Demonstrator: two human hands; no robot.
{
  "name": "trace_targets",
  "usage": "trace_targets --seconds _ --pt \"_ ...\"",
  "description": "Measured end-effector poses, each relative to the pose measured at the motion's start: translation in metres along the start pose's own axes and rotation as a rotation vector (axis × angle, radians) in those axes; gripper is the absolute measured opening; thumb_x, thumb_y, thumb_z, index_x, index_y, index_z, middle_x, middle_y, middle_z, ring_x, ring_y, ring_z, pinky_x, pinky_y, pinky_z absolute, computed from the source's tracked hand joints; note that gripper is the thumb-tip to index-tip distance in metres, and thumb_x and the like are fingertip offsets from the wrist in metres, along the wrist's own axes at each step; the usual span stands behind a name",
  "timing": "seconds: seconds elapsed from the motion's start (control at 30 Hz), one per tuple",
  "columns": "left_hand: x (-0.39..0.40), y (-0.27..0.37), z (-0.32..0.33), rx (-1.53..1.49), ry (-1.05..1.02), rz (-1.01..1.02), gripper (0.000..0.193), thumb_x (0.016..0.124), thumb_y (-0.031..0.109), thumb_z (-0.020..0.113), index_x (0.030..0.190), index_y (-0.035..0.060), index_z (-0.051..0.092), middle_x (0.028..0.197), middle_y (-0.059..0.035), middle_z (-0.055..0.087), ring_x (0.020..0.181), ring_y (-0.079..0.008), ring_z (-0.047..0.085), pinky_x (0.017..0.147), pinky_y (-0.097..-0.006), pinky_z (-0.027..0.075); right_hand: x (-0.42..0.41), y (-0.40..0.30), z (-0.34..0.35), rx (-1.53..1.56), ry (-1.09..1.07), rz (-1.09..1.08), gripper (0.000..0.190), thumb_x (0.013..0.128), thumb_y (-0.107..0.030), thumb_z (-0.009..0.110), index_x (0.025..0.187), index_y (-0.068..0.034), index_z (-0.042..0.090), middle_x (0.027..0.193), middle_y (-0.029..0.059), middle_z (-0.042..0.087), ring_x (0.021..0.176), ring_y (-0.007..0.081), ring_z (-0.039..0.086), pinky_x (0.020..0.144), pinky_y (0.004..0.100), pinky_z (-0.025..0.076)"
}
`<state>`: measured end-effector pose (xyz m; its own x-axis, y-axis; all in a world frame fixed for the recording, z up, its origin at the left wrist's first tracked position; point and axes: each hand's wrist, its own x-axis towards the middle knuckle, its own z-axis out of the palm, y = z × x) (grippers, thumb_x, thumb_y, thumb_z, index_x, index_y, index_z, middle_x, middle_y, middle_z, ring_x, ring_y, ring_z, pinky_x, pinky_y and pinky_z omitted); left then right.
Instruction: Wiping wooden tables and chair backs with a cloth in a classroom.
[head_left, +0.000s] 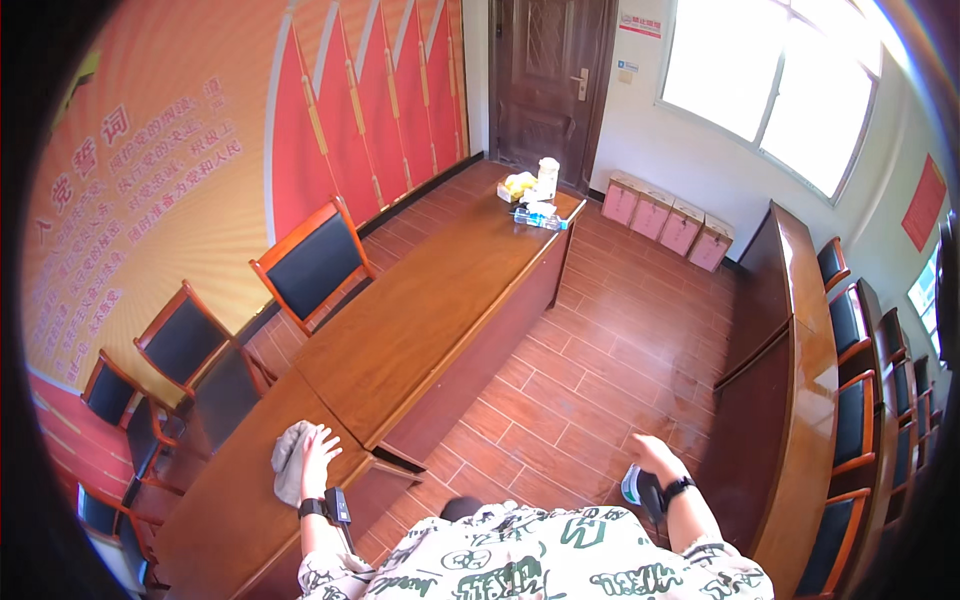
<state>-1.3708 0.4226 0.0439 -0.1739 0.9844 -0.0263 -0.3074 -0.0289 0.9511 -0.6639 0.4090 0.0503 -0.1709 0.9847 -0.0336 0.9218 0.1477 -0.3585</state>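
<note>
My left hand (319, 454) lies on a bunched grey cloth (288, 463) on the wooden tabletop (247, 469). Its fingers are spread, and the cloth sits under and beside the palm. To the right, over the tiled floor, is my right hand (654, 454), with its fingers bent. Just below it shows part of a white, green and blue container (632, 484). A dark object at the wrist hides some of that container, and whether the hand grips it is not clear. Both wrists wear black bands, and a small black box (338, 505) is attached at the left one.
On the table's far end stand a white bottle (548, 178), a yellow-topped tissue box (517, 186) and a lying clear plastic bottle (538, 218). Black-backed wooden chairs (311, 262) line the left side. Pink boxes (651, 214) sit by the wall, and another wooden table (814, 367) runs along the right.
</note>
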Motion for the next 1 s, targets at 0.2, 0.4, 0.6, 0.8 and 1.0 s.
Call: trace_targets --seconds 0.2,0.4,0.6,0.8,1.0 --pt "0.122 -0.050 0.015 0.591 0.284 -0.278 0.032 0.087 0.026 0.055 0.113 0.0075 0.051 0.103 -0.0102 0.059 0.085 -0.0203 0.060 0.061 -0.0288 0.050 0.225 -0.045 -0.032 0.044 -0.059 -0.258 0.017 0.075 -0.013 0.058 0.090 -0.005 0.058 0.083 0.0180 0.059 0.078 0.0366 0.057 0.065 0.0403 0.048" --pt "0.222 -0.085 0.100 1.553 0.079 -0.495 0.113 0.051 0.042 0.083 0.138 0.0099 0.020 0.146 -0.0208 0.005 0.134 -0.0412 0.003 0.101 -0.0626 0.017 0.349 -0.028 -0.027 0.059 -0.167 -0.258 0.026 0.075 -0.011 0.059 0.101 -0.008 0.057 0.094 0.0155 0.059 0.088 0.0334 0.057 0.076 0.0395 0.047" --pt "0.300 -0.091 0.138 1.492 0.185 -0.977 0.153 0.034 0.039 0.090 0.138 0.0068 -0.017 0.141 -0.0301 -0.019 0.132 -0.0453 -0.013 0.103 -0.0613 0.007 0.462 0.043 -0.057 0.097 -0.155 0.049 0.038 0.075 -0.016 0.064 0.111 -0.010 0.054 0.102 0.0149 0.059 0.091 0.0306 0.057 0.080 0.0367 0.046" --pt "0.301 -0.100 0.142 1.549 0.206 -0.992 0.154 0.030 0.038 0.091 0.138 0.0041 -0.014 0.143 -0.0288 -0.011 0.133 -0.0436 -0.003 0.108 -0.0511 0.012 0.628 0.086 -0.111 0.094 0.002 -0.153 0.064 0.068 -0.008 0.067 0.126 -0.010 0.039 0.124 0.0165 0.043 0.112 0.0347 0.043 0.095 0.0414 0.038" --pt "0.316 -0.129 0.210 1.470 0.387 -0.995 0.135 0.045 0.044 0.085 0.138 -0.0047 0.001 0.143 -0.0301 0.002 0.131 -0.0475 0.008 0.108 -0.0479 0.018 0.831 0.133 -0.130 0.023 0.251 -0.209 0.072 0.066 -0.014 0.069 0.129 -0.012 0.035 0.129 0.0164 0.039 0.117 0.0356 0.038 0.097 0.0434 0.036"
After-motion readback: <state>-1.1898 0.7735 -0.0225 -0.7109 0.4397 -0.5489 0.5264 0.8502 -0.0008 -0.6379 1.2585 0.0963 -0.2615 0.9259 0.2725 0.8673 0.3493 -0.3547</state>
